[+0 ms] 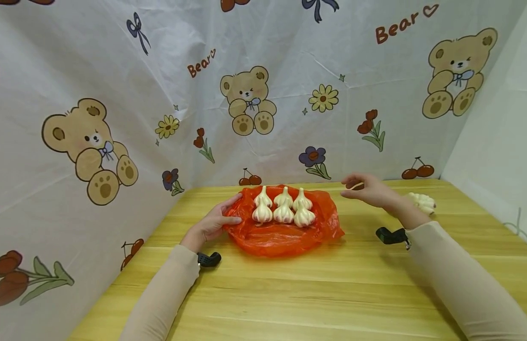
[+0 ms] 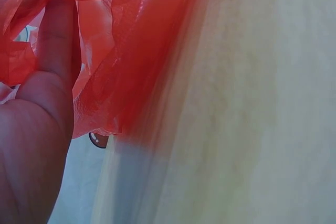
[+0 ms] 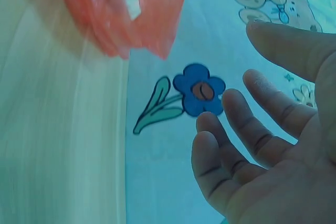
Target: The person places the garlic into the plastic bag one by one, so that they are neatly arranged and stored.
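Note:
A red plastic bag [image 1: 267, 241] lies on the table with its mouth spread wide. Several white garlic bulbs [image 1: 283, 214] sit in it in two rows, stems pointing away from me. My left hand [image 1: 214, 221] pinches the bag's left edge, thumb on the near side; in the left wrist view, red folds partly cover the fingers of that hand [image 2: 47, 77]. To the right of the bag and apart from it, my right hand [image 1: 367, 190] hovers above the table, holding nothing. Its fingers [image 3: 262, 140] are spread and slightly bent in the right wrist view.
More pale garlic bulbs [image 1: 423, 202] lie at the table's right, partly behind my right forearm. The wooden table [image 1: 263, 298] ends at a bear-printed cloth [image 1: 284, 156] along the back and left. A white wall [image 1: 497, 156] stands on the right, with a thin cable [image 1: 520, 227] near it.

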{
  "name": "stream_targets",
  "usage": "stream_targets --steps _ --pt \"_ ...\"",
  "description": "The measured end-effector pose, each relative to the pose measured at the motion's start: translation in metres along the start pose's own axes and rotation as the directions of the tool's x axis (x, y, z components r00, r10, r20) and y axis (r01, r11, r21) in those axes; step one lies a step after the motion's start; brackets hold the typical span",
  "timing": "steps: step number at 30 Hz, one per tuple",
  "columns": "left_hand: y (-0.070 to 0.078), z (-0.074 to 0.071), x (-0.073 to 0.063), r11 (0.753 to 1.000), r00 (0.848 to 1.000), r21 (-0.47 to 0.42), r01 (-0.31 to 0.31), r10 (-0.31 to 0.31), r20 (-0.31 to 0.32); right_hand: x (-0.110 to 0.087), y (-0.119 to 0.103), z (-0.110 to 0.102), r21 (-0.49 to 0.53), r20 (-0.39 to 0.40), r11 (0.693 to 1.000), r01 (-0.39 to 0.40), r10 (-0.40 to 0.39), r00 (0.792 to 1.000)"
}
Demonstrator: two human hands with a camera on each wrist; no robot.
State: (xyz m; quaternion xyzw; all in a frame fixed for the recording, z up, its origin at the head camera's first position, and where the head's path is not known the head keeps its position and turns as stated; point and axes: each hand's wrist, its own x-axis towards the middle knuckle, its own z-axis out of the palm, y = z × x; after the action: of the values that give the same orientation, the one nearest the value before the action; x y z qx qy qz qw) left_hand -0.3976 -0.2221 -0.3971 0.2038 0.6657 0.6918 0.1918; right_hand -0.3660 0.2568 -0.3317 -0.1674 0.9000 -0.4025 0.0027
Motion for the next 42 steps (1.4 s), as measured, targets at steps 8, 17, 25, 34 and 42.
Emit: stream_targets --steps 8,17,25,34,42 --pt "-0.001 0.000 0.002 1.000 1.000 -0.025 -0.002 0.001 -0.003 -0.016 0.014 -0.021 -0.029 -0.026 1.000 0.003 -0.003 1.000" --pt "-0.002 -0.001 0.001 1.000 1.000 -0.021 -0.008 0.008 0.016 -0.033 0.043 -0.051 -0.126 -0.118 0.992 -0.024 0.009 0.993" --pt "-0.001 -0.001 0.002 1.000 1.000 -0.019 -0.004 0.004 0.017 -0.051 0.062 -0.075 -0.081 -0.091 0.995 -0.057 0.050 0.995" --pt "0.000 0.000 0.002 1.000 1.000 -0.008 0.007 -0.006 0.012 -0.061 0.089 -0.094 -0.077 -0.124 0.993 -0.092 0.082 0.989" --pt "0.000 0.000 0.002 1.000 1.000 -0.013 -0.002 0.003 0.016 -0.070 0.110 -0.101 -0.044 -0.166 0.991 -0.127 0.118 0.979"
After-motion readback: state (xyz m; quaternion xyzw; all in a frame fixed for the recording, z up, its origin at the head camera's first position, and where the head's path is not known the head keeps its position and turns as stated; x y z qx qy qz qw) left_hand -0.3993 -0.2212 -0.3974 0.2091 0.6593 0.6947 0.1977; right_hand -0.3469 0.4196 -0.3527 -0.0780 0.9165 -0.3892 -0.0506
